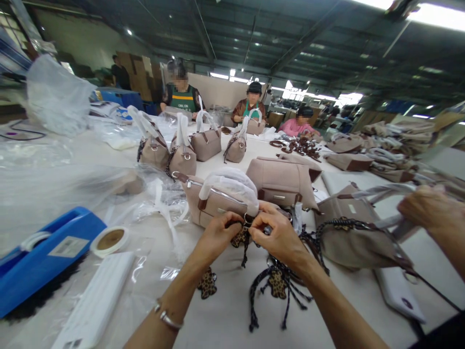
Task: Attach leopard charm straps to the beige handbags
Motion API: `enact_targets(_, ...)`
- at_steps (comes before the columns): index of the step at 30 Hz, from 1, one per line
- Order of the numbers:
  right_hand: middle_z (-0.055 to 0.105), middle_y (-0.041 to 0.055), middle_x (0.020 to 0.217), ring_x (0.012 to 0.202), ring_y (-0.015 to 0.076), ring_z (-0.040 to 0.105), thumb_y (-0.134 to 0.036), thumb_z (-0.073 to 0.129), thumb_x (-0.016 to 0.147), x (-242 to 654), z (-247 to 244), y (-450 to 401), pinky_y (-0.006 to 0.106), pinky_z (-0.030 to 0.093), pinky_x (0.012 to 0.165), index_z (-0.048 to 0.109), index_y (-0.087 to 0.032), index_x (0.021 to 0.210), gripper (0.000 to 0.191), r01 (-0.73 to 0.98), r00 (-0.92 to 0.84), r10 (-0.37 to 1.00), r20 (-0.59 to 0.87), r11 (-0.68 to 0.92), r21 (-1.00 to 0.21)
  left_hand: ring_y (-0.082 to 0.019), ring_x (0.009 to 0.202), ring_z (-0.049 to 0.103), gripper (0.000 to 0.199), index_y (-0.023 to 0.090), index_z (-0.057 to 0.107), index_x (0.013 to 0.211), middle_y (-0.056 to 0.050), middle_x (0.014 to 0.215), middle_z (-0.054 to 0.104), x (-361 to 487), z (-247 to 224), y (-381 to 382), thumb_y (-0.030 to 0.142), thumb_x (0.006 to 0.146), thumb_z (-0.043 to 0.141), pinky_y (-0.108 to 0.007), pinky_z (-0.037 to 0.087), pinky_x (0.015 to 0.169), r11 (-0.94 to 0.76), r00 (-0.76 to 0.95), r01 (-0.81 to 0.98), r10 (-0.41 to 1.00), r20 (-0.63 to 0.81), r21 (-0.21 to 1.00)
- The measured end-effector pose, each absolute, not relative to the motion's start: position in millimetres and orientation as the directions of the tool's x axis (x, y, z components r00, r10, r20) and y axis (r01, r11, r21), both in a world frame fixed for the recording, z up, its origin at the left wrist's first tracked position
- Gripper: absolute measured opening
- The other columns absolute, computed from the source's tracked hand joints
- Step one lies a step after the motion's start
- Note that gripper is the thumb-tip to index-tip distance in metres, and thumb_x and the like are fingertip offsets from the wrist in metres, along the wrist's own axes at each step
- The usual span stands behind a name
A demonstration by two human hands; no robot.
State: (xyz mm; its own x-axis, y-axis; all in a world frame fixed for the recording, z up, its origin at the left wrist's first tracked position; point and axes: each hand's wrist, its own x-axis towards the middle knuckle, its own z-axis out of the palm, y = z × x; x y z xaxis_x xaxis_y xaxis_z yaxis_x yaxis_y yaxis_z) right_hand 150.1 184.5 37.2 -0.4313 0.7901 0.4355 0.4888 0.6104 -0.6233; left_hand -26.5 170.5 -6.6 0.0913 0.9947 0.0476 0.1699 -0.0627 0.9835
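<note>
Centre frame, your left hand (217,232) and right hand (276,229) pinch the leopard-print charm (239,239); likely light, flexible, best held near the metal ring (248,216).

At least eight bags (218,203), at least three leopard-print charms (278,285), one tape roll (109,252), one blue brush (82,228)

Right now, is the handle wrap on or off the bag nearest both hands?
On: the bag shows white wrap around its arched handle.
</note>
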Motion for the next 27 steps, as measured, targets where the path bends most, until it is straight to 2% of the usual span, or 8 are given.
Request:
enact_targets(4, 0.065, 0.0073, 0.102, 0.091, 0.0207, 0.062, -0.009, 0.058, 0.068, 148, 35, 184, 0.031, 0.05, 0.077, 0.06, -0.021, 0.062, 0.013, 0.493, -0.413, 0.769, 0.488, 0.639, -0.59, -0.013, 0.065, 0.053, 0.018, 0.017, 0.068, 0.087, 0.002, 0.072, 0.063, -30, -7, 175, 0.029, 0.075, 0.06, -0.024, 0.039, 0.06, -0.001, 0.127, 0.048, 0.992, -0.005, 0.999)
enact_targets(11, 0.065, 0.0091, 0.103, 0.091, 0.0213, 0.063, -0.009, 0.058, 0.071, 143, 26, 182, 0.032, 0.049, 0.079, 0.059, -0.02, 0.062, 0.015, 0.516, -0.364, 0.739, 0.566, 0.666, -0.538, -0.011, 0.063, 0.051, 0.019, 0.016, 0.067, 0.085, 0.002, 0.071, 0.062, -30, -5, 175, 0.029, 0.072, 0.064, -0.023, 0.038, 0.061, 0.064, 0.175, -0.077, 0.983, -0.05, 0.995)
enact_targets(16, 0.064, 0.0078, 0.099, 0.089, 0.0206, 0.063, -0.008, 0.058, 0.073, 142, 25, 182, 0.032, 0.049, 0.077, 0.059, -0.021, 0.063, 0.016, 0.52, -0.349, 0.745, 0.568, 0.658, -0.544, -0.011, 0.064, 0.051, 0.019, 0.015, 0.067, 0.086, 0.002, 0.072, 0.063, -30, -6, 175, 0.029, 0.072, 0.066, -0.023, 0.038, 0.062, 0.051, 0.188, -0.101, 0.982, -0.031, 0.994)
enact_targets(19, 0.063, 0.0063, 0.093, 0.086, 0.0195, 0.062, -0.009, 0.06, 0.075, 142, 25, 183, 0.031, 0.049, 0.077, 0.061, -0.02, 0.064, 0.016, 0.524, -0.365, 0.748, 0.554, 0.657, -0.542, -0.012, 0.067, 0.053, 0.019, 0.016, 0.067, 0.087, 0.001, 0.075, 0.064, -29, -4, 173, 0.031, 0.076, 0.063, -0.024, 0.04, 0.063, 0.008, 0.18, -0.001, 0.984, -0.008, 1.0)
enact_targets(22, 0.061, 0.0049, 0.086, 0.084, 0.0188, 0.061, -0.013, 0.063, 0.078, 141, 26, 184, 0.03, 0.048, 0.077, 0.065, -0.02, 0.066, 0.014, 0.539, -0.385, 0.756, 0.529, 0.649, -0.536, -0.014, 0.069, 0.056, 0.017, 0.017, 0.066, 0.081, 0.001, 0.074, 0.064, -27, 0, 171, 0.032, 0.082, 0.057, -0.025, 0.041, 0.064, -0.078, 0.114, 0.213, 0.992, 0.054, 0.974)
enact_targets(24, 0.06, 0.0043, 0.084, 0.082, 0.0185, 0.06, -0.014, 0.064, 0.079, 142, 25, 185, 0.03, 0.048, 0.075, 0.067, -0.021, 0.067, 0.014, 0.545, -0.397, 0.758, 0.518, 0.649, -0.531, -0.015, 0.07, 0.057, 0.016, 0.019, 0.064, 0.079, 0.001, 0.073, 0.065, -25, 3, 168, 0.029, 0.085, 0.054, -0.025, 0.041, 0.065, -0.159, 0.063, 0.398, 0.987, 0.146, 0.903)
enact_targets(27, 0.061, 0.0046, 0.088, 0.087, 0.0191, 0.061, -0.014, 0.065, 0.079, 144, 24, 186, 0.03, 0.048, 0.079, 0.068, -0.021, 0.07, 0.012, 0.519, -0.403, 0.742, 0.536, 0.667, -0.534, -0.015, 0.075, 0.061, 0.013, 0.021, 0.063, 0.082, 0.001, 0.08, 0.066, -21, 6, 164, 0.023, 0.087, 0.051, -0.025, 0.04, 0.067, -0.275, 0.062, 0.645, 0.949, 0.31, 0.713)
